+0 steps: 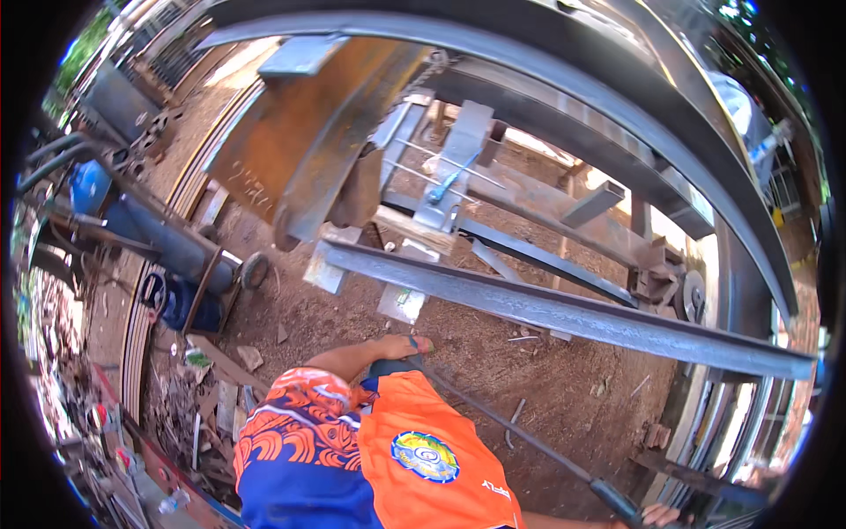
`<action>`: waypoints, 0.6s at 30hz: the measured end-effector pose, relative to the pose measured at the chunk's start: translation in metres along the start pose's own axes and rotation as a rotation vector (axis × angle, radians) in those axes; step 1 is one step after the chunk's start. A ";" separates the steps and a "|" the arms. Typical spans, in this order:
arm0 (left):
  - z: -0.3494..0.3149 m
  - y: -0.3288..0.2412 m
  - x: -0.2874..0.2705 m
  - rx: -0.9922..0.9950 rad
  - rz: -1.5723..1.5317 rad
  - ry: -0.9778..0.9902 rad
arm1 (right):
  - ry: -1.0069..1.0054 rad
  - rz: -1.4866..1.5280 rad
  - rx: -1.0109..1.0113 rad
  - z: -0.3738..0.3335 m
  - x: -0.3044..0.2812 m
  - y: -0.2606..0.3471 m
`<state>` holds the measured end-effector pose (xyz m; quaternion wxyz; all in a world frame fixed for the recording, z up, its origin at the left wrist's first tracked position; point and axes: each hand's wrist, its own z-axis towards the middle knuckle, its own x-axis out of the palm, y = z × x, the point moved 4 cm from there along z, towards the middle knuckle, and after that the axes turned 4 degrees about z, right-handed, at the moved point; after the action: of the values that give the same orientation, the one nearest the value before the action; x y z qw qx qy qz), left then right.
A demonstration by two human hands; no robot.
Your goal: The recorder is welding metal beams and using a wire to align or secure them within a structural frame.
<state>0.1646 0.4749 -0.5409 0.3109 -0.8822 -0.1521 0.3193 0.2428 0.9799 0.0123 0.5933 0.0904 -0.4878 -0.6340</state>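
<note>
In front of my chest, my left hand [404,346] is closed over the dark grey end of a long-handled tool; this end is mostly covered by the hand and my orange and blue shirt. A thin dark shaft [511,425] slants down to the right from there. It runs into a thick dark grip [614,499], which my right hand [661,515] holds at the lower edge, its fingers partly cut off. Just beyond my left hand, a long steel angle bar [546,304] stretches across, raised above the dirt floor.
A rusty steel beam [295,132] and a long curved-looking dark beam [617,97] stand farther off. A flat bar with a blue tool [445,187] lies between them. At left, a wheeled cart carries gas cylinders [167,234]. Scrap pieces [189,383] litter the ground.
</note>
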 end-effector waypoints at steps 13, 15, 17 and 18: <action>-0.040 -0.109 -0.054 -0.097 0.339 -0.044 | -0.221 -0.837 -0.044 0.093 0.081 -0.010; -0.039 -0.111 -0.061 -0.090 0.337 -0.010 | -0.190 -0.882 0.025 0.100 0.084 -0.012; -0.040 -0.106 -0.068 -0.083 0.352 0.016 | -0.196 -1.001 0.094 0.105 0.083 -0.014; -0.039 -0.099 -0.068 -0.078 0.333 0.052 | -0.196 -1.067 0.114 0.107 0.084 -0.012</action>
<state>0.1320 0.5009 -0.4220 0.2230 -0.9146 -0.0079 0.3372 0.1370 0.9616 0.0966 0.1350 0.2979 -0.4608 -0.8250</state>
